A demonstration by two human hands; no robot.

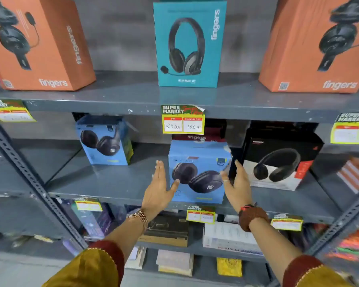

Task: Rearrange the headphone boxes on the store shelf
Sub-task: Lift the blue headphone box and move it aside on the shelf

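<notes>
Two open hands, left hand point(157, 189) and right hand point(237, 183), flank blue box point(197, 172), nothing gripped; we judge it light, crushable cardboard, so squeeze both side walls.

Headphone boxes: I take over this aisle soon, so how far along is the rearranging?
Looks done: the top shelf, with a teal box centred between two orange boxes. In hand: the left hand and right hand flank the front blue box on the middle shelf, open. Probably left: the other blue box, set back and angled, and the black box.
</notes>
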